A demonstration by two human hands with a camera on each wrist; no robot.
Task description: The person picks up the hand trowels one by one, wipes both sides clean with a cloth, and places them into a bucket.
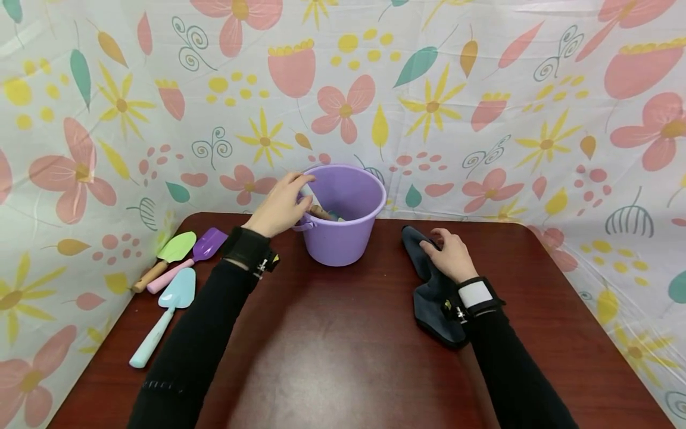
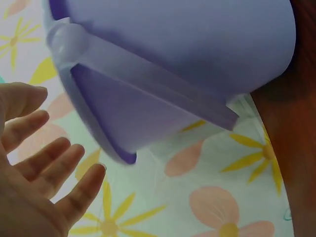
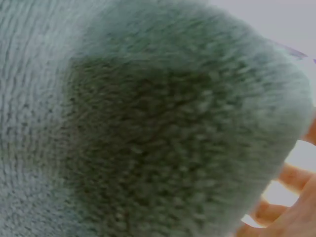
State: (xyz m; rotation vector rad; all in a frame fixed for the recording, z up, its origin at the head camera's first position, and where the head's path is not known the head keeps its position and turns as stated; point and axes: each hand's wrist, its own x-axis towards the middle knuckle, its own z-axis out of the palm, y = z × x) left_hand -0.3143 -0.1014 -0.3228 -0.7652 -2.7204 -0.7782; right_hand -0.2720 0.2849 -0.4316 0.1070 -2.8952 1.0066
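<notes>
**Left hand at the bucket rim, right hand on the cloth**

Nearest: two black sleeves cross the dark red table point(image 1: 332, 357). Right hand point(image 1: 451, 255) lies on a dark grey cloth point(image 1: 429, 292), fingers bent over its upper part; whether they pinch the pile or only rest on it, I cannot tell. The cloth runs back under the wrist, so its near end is partly covered. The right wrist view is filled with blurred grey pile point(image 3: 163, 128), fingertips point(image 3: 291, 177) just showing at the edge. Probably the cloth is pinned in place, kept to hand.

Left side of the table: three small shovels lie together, well apart from both hands. The pale blue one point(image 1: 163, 313) is nearest, then the pink-handled purple one point(image 1: 187, 259) and the green one with a wooden handle point(image 1: 163, 259).

Further back, centre: purple bucket point(image 1: 343, 217), upright, near the table's far edge. Left hand point(image 1: 280, 205) is at its left rim, fingers reaching over it. The left wrist view shows those fingers point(image 2: 54, 168) spread and straight, gripping nothing, beside the bucket wall and its folded-down handle point(image 2: 148, 81).

Inside the bucket: a brownish handle and something pale, mostly hidden by hand and wall; cannot identify.

Behind everything: flowered sheet point(image 1: 482, 107).
</notes>
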